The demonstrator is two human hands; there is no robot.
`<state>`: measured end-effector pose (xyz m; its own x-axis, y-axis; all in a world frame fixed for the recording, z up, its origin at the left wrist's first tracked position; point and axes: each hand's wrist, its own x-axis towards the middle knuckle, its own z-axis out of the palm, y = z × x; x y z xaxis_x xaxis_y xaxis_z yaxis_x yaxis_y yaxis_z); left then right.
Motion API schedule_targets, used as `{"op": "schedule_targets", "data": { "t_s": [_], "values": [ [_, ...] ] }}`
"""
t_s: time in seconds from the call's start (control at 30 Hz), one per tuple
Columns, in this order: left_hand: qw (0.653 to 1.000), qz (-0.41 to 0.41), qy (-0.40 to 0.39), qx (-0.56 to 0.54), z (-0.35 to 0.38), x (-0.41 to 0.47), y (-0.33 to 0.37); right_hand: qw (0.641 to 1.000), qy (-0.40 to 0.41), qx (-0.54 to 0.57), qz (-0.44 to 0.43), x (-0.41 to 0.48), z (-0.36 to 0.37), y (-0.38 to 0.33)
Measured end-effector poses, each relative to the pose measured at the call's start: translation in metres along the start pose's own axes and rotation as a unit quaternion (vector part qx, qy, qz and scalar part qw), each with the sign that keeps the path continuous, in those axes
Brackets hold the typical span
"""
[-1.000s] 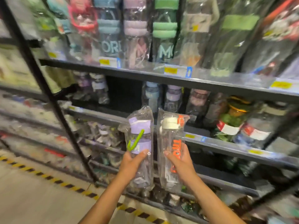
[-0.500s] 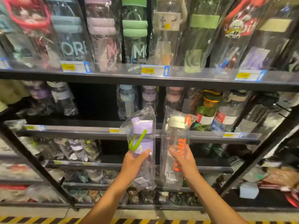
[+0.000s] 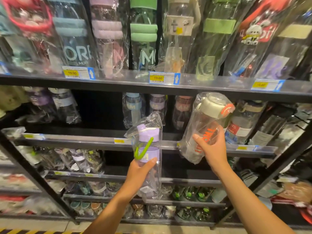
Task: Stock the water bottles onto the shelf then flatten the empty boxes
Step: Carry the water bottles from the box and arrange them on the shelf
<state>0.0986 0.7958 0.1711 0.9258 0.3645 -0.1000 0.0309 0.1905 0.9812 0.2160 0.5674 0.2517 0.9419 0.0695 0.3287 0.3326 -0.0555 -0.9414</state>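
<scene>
Left hand (image 3: 141,172): I see the fingers curled round the lower body of the purple-lidded bottle (image 3: 148,149), thumb across its front.
Purple-lidded bottle: clear wrap, green loop strap, upright, on the near side of the middle shelf (image 3: 76,141) rail.
Right hand (image 3: 213,149): wrapped round the middle of the white-lidded bottle (image 3: 207,119).
White-lidded bottle: clear wrap, orange lettering, tilted with its lid to the right, above the rail, lid just under the upper shelf (image 3: 118,85).
Middle shelf: wrapped bottles (image 3: 133,108) stand far back.
Upper shelf: tall wrapped bottles; yellow price tags (image 3: 157,78) on the edge.
</scene>
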Motion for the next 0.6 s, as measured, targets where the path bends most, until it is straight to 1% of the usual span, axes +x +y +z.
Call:
{"op": "schedule_targets", "data": {
  "t_s": [0.1, 0.17, 0.33, 0.47, 0.6],
  "values": [
    [1.000, -0.004, -0.003, 0.003, 0.001, 0.003, 0.001, 0.998, 0.009, -0.047, -0.042, 0.016, -0.003, -0.001],
    [1.000, -0.001, -0.009, 0.005, 0.002, 0.004, 0.002, 0.997, 0.013, -0.060, -0.050, 0.026, -0.001, 0.000],
    [0.999, 0.026, -0.022, 0.025, 0.006, 0.005, 0.003, 0.995, 0.013, -0.086, -0.045, 0.049, 0.004, 0.009],
    [0.999, 0.020, -0.023, 0.033, 0.007, 0.005, 0.007, 0.989, 0.022, -0.139, -0.054, 0.055, 0.010, 0.022],
    [0.999, 0.024, -0.016, 0.026, 0.005, 0.006, 0.007, 0.985, 0.031, -0.169, -0.018, 0.056, 0.014, 0.040]
  ]
}}
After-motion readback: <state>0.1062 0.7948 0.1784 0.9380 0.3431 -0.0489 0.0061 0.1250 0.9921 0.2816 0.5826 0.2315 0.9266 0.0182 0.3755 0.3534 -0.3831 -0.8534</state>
